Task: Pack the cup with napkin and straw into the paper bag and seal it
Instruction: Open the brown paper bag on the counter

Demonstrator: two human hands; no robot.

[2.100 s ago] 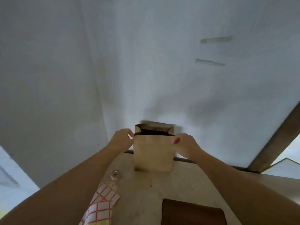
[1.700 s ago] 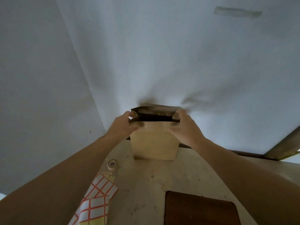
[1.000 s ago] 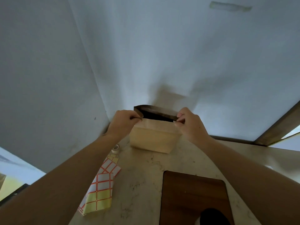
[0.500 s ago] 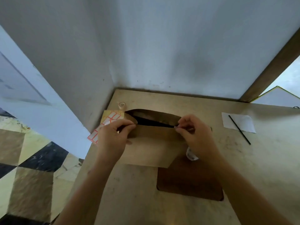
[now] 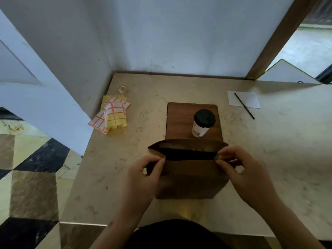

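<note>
At your far left, past the table edge, the floor shows glossy stone tiles in pale yellow, brown and black. On the table's back left corner a small roll of clear tape stands near the wall, and just in front of it lies a loose pile of sticker sheets, yellow and white rectangles edged in orange-red, some sheets curling. The tabletop itself is a beige, marbled, faintly speckled slab. Your left hand pinches the left corner of the paper bag at its mouth, thumb and forefinger closed on the paper. The bag is plain brown kraft paper, rectangular, held with its mouth spread into a long slit; the inside reads as dark, and you cannot tell whether anything is in it. Just behind the bag a dark wooden board with rounded corners lies flat, and the cup stands upright on it: a white paper cup with a small print on its side and a round black plastic lid, outside the bag. Your right hand pinches the bag's right corner the same way, fingers curled on the rim. Further right and back, well apart from the bag, a flat white napkin lies on the table with a thin black straw resting diagonally across it, its near end reaching past the napkin's edge.
</note>
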